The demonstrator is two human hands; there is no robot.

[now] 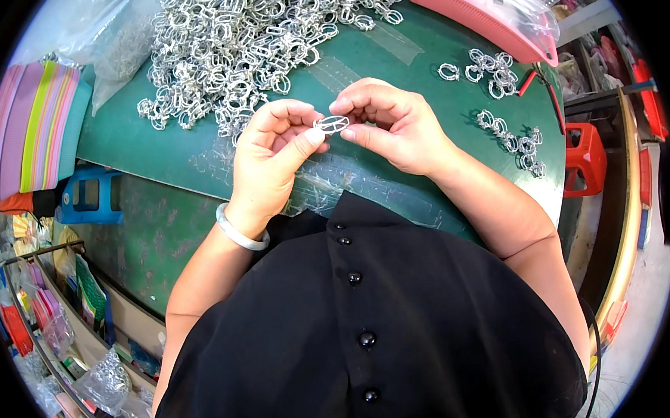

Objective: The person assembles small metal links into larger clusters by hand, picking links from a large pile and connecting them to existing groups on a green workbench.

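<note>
Between my hands, over the near part of the green table, is a small silver wire ring piece (333, 125) with an oval outline and thin bars. My left hand (268, 141) pinches its left end with thumb and fingers, and a pale bangle circles that wrist. At the right end, the thumb and fingertips of my right hand (395, 124) close on the same piece. A large heap of similar silver wire rings (231, 45) covers the far left and middle of the table. Two smaller clusters lie at the right, a far one (497, 69) and a nearer one (515, 140).
Red-handled pliers (528, 83) lie at the table's right edge. A pink basket (476, 12) stands at the far right, a clear plastic bag (123, 65) at the far left. A blue stool (91, 196) and a red stool (585, 157) flank the green table (447, 36).
</note>
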